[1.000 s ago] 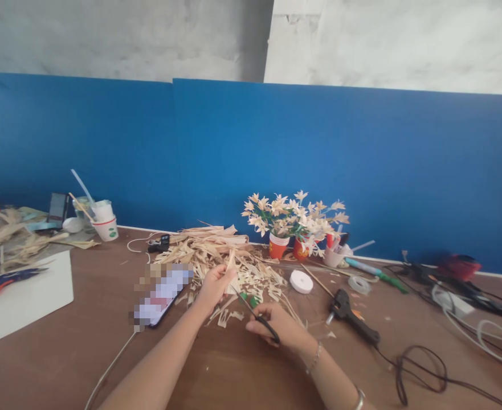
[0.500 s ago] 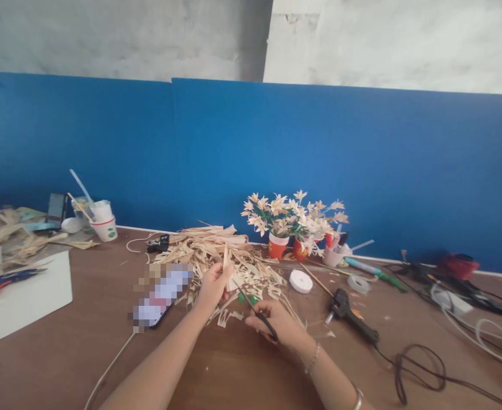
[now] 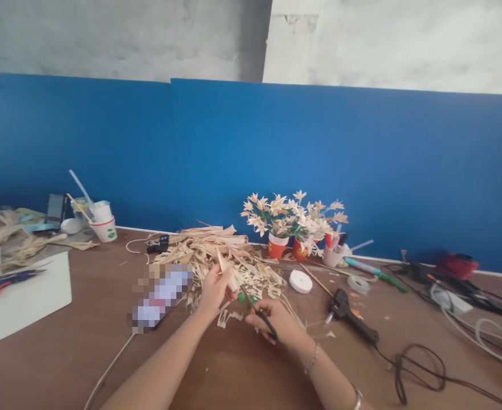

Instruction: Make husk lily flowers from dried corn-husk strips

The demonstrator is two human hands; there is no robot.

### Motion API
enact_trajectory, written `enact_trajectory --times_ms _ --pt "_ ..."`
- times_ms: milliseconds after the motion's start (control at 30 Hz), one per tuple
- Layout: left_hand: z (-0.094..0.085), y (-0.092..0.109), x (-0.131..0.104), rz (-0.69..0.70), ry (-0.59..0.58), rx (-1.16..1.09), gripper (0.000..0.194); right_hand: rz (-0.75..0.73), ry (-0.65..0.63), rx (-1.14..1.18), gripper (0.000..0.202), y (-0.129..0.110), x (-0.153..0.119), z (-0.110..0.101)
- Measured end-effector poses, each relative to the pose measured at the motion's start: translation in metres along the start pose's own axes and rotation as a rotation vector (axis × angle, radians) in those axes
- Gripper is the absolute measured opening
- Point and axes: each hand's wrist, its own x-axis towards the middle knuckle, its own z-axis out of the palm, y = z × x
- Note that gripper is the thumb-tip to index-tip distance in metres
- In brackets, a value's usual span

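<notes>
As the head view looks down on the table (image 3: 242, 370), the left hand (image 3: 214, 291) pinches a pale husk piece (image 3: 222, 263) between thumb and fingers, its tip standing up and its lower end partly hidden by the hand. The right hand (image 3: 274, 320) has its fingers curled round the black handles of the scissors (image 3: 266, 324), whose blades point far and left toward the husk piece; how far apart the blades stand, I cannot tell. Beyond the left hand, a heap of husk strips (image 3: 210, 234) is partly covered by it. To the left, a phone (image 3: 159, 304) has its screen blurred into blocks. On the far right, crowded flowers (image 3: 276, 206) hide part of their red cups. Both forearms are cut off at the near edge.
</notes>
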Motion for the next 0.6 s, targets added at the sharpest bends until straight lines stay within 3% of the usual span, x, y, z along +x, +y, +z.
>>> enact_trajectory --times_ms 600 --pt "0.0072 -0.0024 -0.005 -0.069 0.002 -0.024 0.034 0.012 0.016 0.024 0.037 0.0041 0.0042 0.0031"
